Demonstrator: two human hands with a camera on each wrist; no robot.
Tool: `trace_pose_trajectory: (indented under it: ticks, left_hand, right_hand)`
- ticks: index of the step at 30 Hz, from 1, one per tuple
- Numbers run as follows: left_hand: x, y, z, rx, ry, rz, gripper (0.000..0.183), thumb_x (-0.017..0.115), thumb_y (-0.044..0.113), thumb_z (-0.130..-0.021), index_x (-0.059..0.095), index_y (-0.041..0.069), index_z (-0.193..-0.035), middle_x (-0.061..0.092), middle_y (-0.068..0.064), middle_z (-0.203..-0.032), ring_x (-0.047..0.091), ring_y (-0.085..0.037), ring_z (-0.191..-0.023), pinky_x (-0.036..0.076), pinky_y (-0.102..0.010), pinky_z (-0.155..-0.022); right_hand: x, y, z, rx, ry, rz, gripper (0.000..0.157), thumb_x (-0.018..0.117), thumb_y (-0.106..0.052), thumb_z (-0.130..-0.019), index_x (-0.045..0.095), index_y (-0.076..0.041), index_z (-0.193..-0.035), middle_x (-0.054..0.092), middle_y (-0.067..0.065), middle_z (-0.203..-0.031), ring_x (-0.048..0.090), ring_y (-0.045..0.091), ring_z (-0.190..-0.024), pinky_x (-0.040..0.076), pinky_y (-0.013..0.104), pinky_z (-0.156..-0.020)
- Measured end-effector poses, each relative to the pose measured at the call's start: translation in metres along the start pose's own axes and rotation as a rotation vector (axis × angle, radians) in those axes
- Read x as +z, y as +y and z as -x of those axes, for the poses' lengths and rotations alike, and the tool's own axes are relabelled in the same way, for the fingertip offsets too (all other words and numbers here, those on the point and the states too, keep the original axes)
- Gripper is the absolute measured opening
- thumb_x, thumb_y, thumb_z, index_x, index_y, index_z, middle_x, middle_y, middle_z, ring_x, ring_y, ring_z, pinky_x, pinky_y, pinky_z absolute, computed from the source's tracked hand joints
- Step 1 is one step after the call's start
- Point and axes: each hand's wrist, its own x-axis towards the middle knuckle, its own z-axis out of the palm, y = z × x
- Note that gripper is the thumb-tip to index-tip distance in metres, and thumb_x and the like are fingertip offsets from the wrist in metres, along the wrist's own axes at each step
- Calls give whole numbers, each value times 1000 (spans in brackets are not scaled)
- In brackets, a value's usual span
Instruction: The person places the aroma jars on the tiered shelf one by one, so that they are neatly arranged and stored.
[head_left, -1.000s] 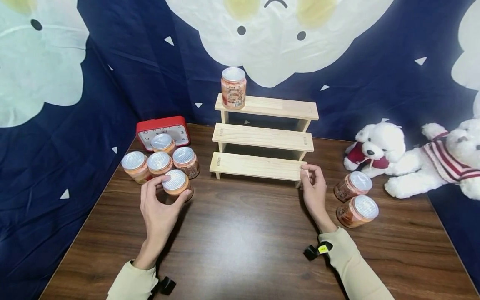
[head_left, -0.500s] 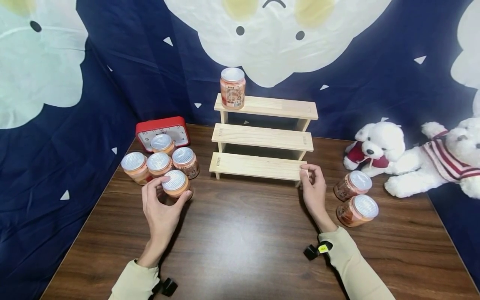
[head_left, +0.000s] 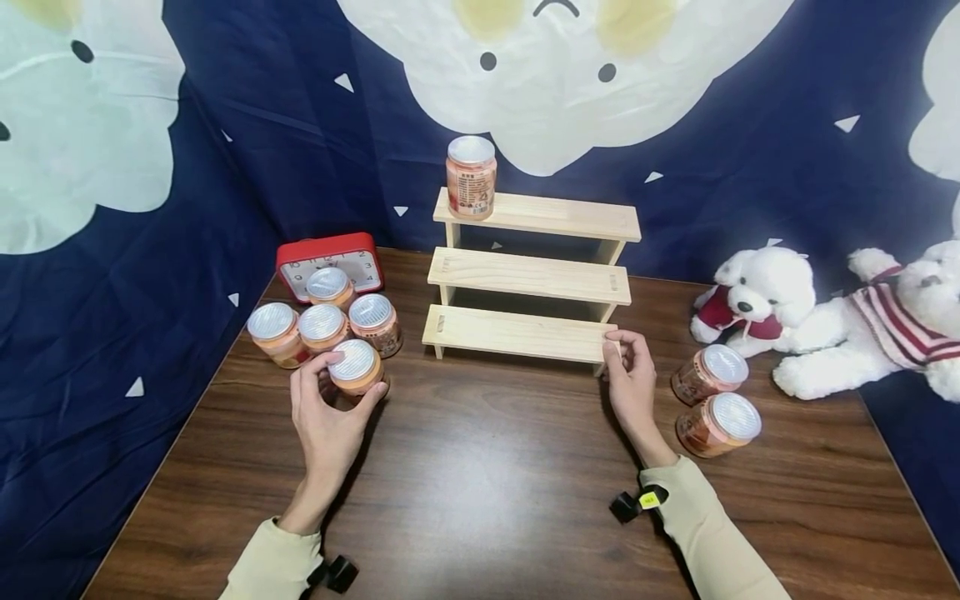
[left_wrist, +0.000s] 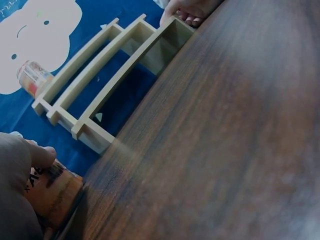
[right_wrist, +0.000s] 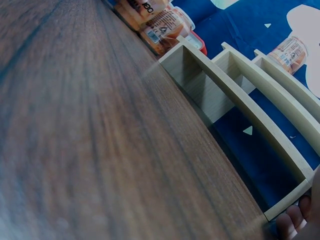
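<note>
My left hand (head_left: 327,421) grips a jar (head_left: 356,367) with a clear ridged lid and orange contents, thumb on one side and fingers on the other. In the left wrist view this jar (left_wrist: 55,197) is partly covered by the hand and appears to stand on the tabletop. With my right hand (head_left: 632,383) I pinch the right end of the lowest step of a three-tier wooden shelf (head_left: 521,333); some of those fingers are hidden behind the board. Another jar (head_left: 471,179) stands upright at the left end of the top step.
Several similar jars (head_left: 322,325) cluster behind the held one, before a red clock (head_left: 330,247). Two more jars (head_left: 718,423) stand right of my right hand. Behind them sit white plush toys (head_left: 757,292). A blue cloth (head_left: 247,167) hangs behind the wooden table (head_left: 480,483).
The whole head view shifts slightly. My left wrist and forearm have moved a little to the right, while the hand stays on the same jar. The right hand keeps its place on the shelf.
</note>
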Motion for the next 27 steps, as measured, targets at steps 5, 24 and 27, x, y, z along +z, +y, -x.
trace_pose_trajectory:
  ticks: [5, 24, 27]
  left_hand:
    - [-1, 1, 0, 14, 2, -3, 74, 106, 3, -69, 68, 1, -132, 58, -17, -122, 57, -12, -104, 49, -27, -86]
    - [-5, -2, 0, 82, 2, -67, 70, 104, 10, -69, 72, 3, -131, 62, -17, -120, 57, -7, -103, 46, -21, -84]
    - [-6, 1, 1, 95, 6, -49, 70, 104, 10, -69, 73, 2, -131, 63, -12, -121, 58, -7, -102, 48, -22, -82]
  right_hand:
    - [0, 1, 0, 2, 1, 5, 19, 61, 4, -109, 63, 16, -123, 53, -2, -76, 50, 8, -63, 45, 15, -58]
    - [0, 1, -1, -15, 5, 16, 18, 61, 4, -108, 64, 15, -122, 52, -4, -75, 49, 4, -62, 44, 14, -58]
    - [0, 2, 0, -16, 1, 16, 18, 62, 4, -109, 64, 15, -122, 52, -4, -76, 49, 3, -63, 44, 15, -58]
